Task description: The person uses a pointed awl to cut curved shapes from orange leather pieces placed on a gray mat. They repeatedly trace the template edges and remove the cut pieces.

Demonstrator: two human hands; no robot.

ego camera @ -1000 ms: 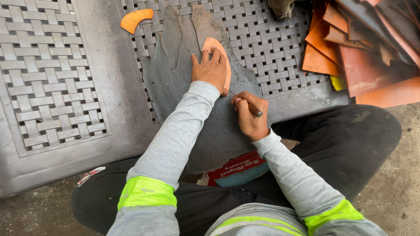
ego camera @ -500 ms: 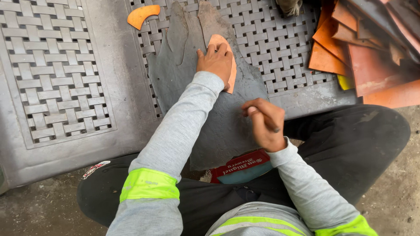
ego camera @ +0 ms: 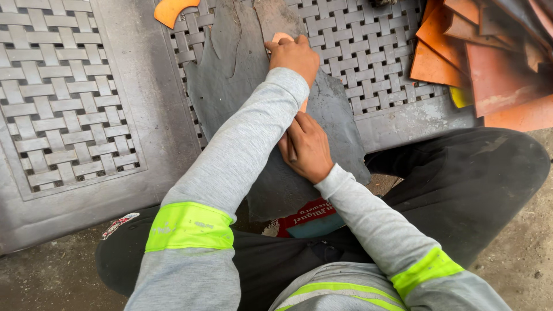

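A dark grey sheet of leather-like material (ego camera: 230, 75) lies over a grey woven-pattern mat (ego camera: 368, 46) and my lap. My left hand (ego camera: 295, 55) presses a small orange curved template (ego camera: 282, 38) flat onto the sheet; most of the template is hidden under the hand and forearm. My right hand (ego camera: 308, 147) is closed around a thin dark pen-like tool (ego camera: 291, 148), its tip at the template's lower edge, just beside my left forearm.
A second orange curved piece (ego camera: 173, 8) lies on the mat at top. A pile of orange and brown sheets (ego camera: 484, 63) sits at the right. Another woven grey mat (ego camera: 63, 98) is at left. A red printed wrapper (ego camera: 305, 216) lies under the sheet.
My right hand has moved up and left with the tool, from beside the sheet's edge to the template under my left forearm. My left hand stays pressing the template.
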